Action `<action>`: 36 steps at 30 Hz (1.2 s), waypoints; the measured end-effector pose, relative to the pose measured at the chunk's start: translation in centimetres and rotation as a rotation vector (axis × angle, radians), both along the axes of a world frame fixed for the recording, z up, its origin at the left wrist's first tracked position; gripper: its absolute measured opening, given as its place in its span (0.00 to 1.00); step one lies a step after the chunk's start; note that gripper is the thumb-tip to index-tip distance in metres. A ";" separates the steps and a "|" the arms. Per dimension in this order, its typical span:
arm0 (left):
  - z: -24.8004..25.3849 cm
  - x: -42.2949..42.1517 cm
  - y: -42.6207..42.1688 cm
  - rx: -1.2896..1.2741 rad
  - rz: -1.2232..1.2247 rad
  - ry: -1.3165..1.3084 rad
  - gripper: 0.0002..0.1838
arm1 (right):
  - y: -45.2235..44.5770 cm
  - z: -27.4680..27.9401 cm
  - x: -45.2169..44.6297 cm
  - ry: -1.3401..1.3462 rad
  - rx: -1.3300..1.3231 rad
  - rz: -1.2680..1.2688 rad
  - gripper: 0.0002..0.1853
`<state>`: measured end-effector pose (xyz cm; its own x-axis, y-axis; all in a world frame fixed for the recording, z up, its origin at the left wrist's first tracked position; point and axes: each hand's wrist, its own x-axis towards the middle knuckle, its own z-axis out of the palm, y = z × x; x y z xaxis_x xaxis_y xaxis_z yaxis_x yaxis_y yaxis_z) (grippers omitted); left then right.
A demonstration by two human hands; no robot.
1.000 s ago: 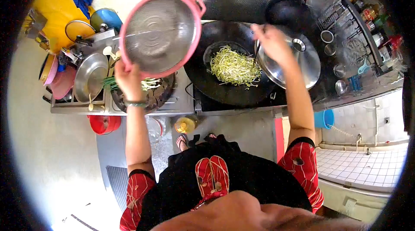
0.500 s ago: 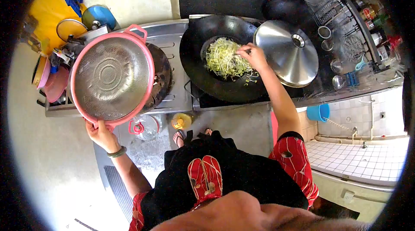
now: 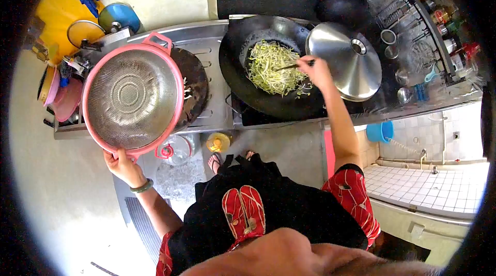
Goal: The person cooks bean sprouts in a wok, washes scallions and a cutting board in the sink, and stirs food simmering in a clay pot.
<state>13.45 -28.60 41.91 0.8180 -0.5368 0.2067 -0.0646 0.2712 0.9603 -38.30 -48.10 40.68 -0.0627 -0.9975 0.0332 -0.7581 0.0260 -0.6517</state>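
Observation:
My left hand [image 3: 124, 167] grips the lower edge of a large colander [image 3: 129, 92] with a pink rim and a perforated metal bowl. It is held over the left of the counter, partly covering a dark round board [image 3: 194, 82] with a few pale bits on it. My right hand [image 3: 316, 72] is closed around the dark handle of a cooking utensil [image 3: 290, 67]. The utensil's far end is hidden among the bean sprouts [image 3: 271, 69], which are heaped in a black wok [image 3: 235, 87]. A few sprouts lie apart on the wok's right side.
A domed steel lid [image 3: 343, 59] stands right of the wok, with a red-handled pan [image 3: 338, 7] behind. Utensils hang on a rack [image 3: 431, 33] at the right. A yellow-liquid bottle [image 3: 218, 142] and a clear container [image 3: 178, 149] stand below the counter edge.
My right hand has moved slightly right and down, and more of the utensil shows. The sprouts are spread and shifted in the wok. The colander has moved slightly left, uncovering more of the board.

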 end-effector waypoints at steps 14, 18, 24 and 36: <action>-1.2 2.1 1.1 0.057 -0.004 0.019 0.08 | -0.9 0.9 -0.2 0.137 -0.129 0.241 0.11; -0.3 1.1 0.9 0.002 0.037 0.014 0.07 | -1.3 3.0 -0.4 0.221 -0.294 0.015 0.13; -0.8 2.2 1.7 0.061 0.030 0.036 0.08 | -4.8 -5.4 1.0 0.000 -0.228 -0.248 0.14; -1.5 2.5 1.6 0.037 -0.006 0.063 0.07 | -0.4 -2.6 -4.6 0.413 -0.319 -0.087 0.22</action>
<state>15.94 -27.02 40.41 0.8255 -0.5480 0.1346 -0.0020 0.2358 0.9718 -42.92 -48.49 38.08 -0.0621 -0.9255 0.3736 -0.9574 -0.0505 -0.2845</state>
